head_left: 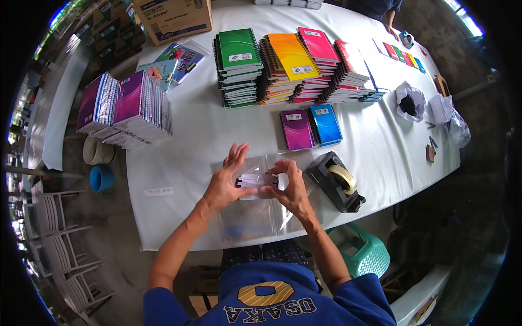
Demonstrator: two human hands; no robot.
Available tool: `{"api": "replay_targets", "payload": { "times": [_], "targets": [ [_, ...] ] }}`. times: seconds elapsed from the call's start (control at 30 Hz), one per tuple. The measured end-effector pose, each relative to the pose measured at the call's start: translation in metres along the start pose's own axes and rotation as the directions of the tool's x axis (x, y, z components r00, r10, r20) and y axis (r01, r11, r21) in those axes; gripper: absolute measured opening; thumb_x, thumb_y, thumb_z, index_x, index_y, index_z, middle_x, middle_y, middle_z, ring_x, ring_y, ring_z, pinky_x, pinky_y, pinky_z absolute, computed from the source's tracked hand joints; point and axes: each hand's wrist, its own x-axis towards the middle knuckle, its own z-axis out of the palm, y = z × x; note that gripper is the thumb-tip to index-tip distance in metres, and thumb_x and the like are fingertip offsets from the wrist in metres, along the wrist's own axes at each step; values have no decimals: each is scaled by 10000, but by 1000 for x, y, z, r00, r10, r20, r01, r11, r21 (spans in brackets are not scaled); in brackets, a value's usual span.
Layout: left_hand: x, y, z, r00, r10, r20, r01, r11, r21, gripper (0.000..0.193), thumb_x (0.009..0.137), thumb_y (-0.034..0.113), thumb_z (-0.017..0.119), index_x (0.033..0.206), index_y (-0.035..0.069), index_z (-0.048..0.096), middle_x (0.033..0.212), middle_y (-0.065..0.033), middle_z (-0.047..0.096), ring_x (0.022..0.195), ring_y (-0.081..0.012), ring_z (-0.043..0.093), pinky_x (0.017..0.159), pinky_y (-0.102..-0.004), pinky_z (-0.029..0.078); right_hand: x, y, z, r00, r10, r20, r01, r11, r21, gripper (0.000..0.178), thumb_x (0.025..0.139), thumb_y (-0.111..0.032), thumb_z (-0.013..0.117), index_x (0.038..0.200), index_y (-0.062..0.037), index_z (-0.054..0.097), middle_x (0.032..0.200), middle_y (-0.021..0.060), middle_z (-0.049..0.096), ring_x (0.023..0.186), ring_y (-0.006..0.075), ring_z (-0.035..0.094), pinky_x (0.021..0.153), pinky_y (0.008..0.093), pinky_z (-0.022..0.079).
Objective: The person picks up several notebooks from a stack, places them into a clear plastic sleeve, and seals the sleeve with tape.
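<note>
Between both hands is a small stack of white paper slips (254, 180), with dark clip-like pieces at its two ends. My left hand (222, 183) grips the stack's left end, its thumb along the near edge and its other fingers raised. My right hand (292, 187) closes on the right end with bent fingers and thumb. Under the hands, clear plastic sheets or bags (247, 220) lie flat on the white-covered table (179, 217). A black tape dispenser (329, 179) with a yellowish roll stands just right of my right hand.
Spiral notebooks in green (236, 49), yellow (293, 54), pink (318, 46) and red form tall piles at the back. Purple (297, 130) and blue (325, 125) ones lie nearer. Wrapped purple notebooks (130, 103) stand left, a cardboard box (173, 19) behind. Another person's hand (390, 28) shows far right.
</note>
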Motion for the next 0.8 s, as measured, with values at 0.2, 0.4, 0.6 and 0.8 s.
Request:
{"api": "replay_targets", "payload": {
  "times": [0.2, 0.4, 0.6, 0.8],
  "targets": [
    [29, -23, -18, 756, -275, 594, 472, 858, -203, 651, 743, 280, 818, 1296, 29, 584, 1441, -72, 493, 1379, -223, 364, 1097, -349, 331, 15, -3, -6, 953, 216, 211, -271, 920, 282, 363, 616, -199, 881, 928, -64, 754, 793, -15, 463, 833, 141, 451, 801, 315, 360],
    [35, -22, -21, 733, -220, 644, 477, 841, -256, 491, 810, 293, 761, 1200, 15, 654, 1367, -43, 571, 1286, -183, 487, 1090, -358, 327, 12, 2, 1, 969, 161, 188, -218, 915, 340, 256, 650, -3, 788, 889, -95, 780, 807, -8, 480, 827, 153, 476, 775, 289, 418],
    [35, -2, -25, 746, -207, 633, 106, 975, 194, 484, 847, 308, 719, 1271, 96, 619, 1377, -3, 557, 1395, -278, 355, 1108, -480, 319, 7, -1, 7, 983, 134, 127, -170, 923, 344, 190, 671, -3, 743, 833, -98, 773, 829, 11, 508, 880, 165, 493, 791, 303, 413],
    [8, 24, -29, 809, 22, 588, -450, 667, 594, 735, 749, 478, 728, 1399, 227, 495, 1517, 64, 376, 1466, -347, 153, 1130, -626, 196, 3, -5, -6, 981, 28, 194, -28, 1000, -4, 257, 700, -111, 771, 955, -148, 765, 1015, 48, 596, 1008, 240, 524, 924, 410, 372]
  ]
}}
